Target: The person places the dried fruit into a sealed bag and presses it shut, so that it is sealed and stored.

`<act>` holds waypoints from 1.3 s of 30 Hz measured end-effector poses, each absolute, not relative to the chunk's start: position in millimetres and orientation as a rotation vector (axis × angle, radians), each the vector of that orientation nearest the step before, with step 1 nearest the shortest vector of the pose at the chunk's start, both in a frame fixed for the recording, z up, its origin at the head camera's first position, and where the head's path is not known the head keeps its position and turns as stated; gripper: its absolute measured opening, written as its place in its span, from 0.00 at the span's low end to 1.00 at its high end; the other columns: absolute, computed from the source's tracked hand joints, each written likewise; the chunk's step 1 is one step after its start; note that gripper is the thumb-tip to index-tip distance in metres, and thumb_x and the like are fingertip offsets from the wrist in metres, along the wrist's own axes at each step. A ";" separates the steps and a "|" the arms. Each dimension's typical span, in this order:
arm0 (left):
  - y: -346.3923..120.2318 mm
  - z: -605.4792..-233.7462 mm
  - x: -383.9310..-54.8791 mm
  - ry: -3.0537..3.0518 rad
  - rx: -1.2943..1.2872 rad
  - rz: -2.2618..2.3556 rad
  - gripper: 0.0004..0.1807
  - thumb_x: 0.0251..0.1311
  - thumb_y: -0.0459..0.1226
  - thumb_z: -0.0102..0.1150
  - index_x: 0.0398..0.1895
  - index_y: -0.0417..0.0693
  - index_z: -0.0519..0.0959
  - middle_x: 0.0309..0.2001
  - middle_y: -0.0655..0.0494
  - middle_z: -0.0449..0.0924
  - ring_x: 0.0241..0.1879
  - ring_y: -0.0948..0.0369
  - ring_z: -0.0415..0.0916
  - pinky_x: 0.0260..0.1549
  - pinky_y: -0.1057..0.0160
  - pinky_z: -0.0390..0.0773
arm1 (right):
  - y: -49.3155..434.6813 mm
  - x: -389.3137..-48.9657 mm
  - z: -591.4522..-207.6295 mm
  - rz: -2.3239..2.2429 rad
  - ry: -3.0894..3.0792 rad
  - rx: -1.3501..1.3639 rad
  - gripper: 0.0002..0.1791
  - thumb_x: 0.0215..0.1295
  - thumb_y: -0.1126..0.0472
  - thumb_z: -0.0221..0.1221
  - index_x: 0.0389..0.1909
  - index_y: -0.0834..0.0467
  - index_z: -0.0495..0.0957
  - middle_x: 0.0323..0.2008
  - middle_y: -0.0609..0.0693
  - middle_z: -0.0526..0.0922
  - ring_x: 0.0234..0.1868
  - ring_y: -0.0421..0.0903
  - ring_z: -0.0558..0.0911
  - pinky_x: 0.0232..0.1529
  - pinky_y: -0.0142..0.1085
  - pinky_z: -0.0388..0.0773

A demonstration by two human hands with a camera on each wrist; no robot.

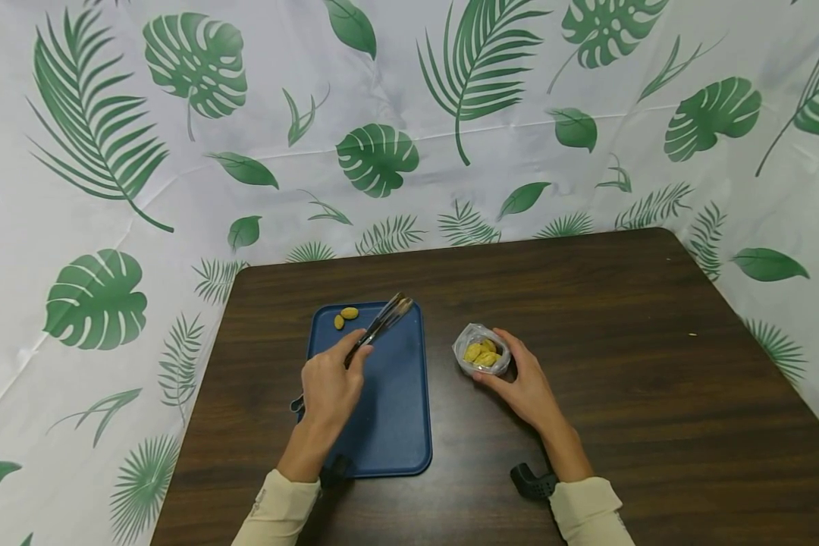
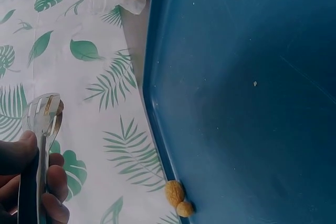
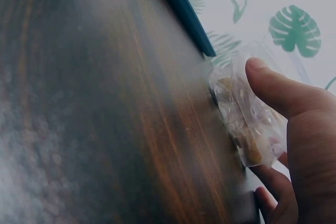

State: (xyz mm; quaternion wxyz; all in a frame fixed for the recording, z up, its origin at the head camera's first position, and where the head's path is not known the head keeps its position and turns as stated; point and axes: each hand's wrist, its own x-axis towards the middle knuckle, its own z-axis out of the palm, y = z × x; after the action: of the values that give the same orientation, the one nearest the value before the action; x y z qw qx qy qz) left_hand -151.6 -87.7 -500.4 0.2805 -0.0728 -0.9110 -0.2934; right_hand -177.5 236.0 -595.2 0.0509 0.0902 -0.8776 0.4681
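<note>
My left hand (image 1: pixel 331 383) grips metal tongs (image 1: pixel 381 324) with dark handles, held over the blue tray (image 1: pixel 389 425). Between the tong tips, in the left wrist view, shows a brownish piece (image 2: pixel 60 107), partly hidden by the slotted metal. Two yellow-brown oval pieces (image 1: pixel 349 312) lie together at the tray's far left corner. To the right of the tray, my right hand (image 1: pixel 528 387) holds a clear plastic bag (image 1: pixel 459 350) by its side, thumb and fingers around it. The bag's mouth is open upward, with several yellow pieces (image 1: pixel 481 354) inside.
All of this is on a dark wood-grain table (image 1: pixel 655 364). A white cloth with green leaves (image 1: pixel 300 174) hangs behind and at both sides. Near the right wrist is a black curved strap piece (image 1: pixel 532 481). A tiny pale crumb (image 1: pixel 692 334) lies far right.
</note>
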 end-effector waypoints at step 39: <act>-58.5 -501.4 -145.0 -2.448 -0.374 -0.828 0.15 0.59 0.37 0.74 0.48 0.42 0.89 0.36 0.48 0.92 0.18 0.64 0.75 0.17 0.66 0.70 | 234.9 -177.6 -593.8 1.437 -2.651 0.296 0.48 0.59 0.47 0.75 0.78 0.49 0.62 0.75 0.58 0.68 0.75 0.62 0.67 0.71 0.66 0.60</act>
State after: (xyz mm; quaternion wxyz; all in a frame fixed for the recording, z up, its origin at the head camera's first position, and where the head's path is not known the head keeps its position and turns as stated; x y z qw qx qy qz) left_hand -145.0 -58.5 -501.4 0.2619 -0.1382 -0.9048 -0.3061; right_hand -177.6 234.9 -593.8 0.0558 0.0974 -0.8735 0.4736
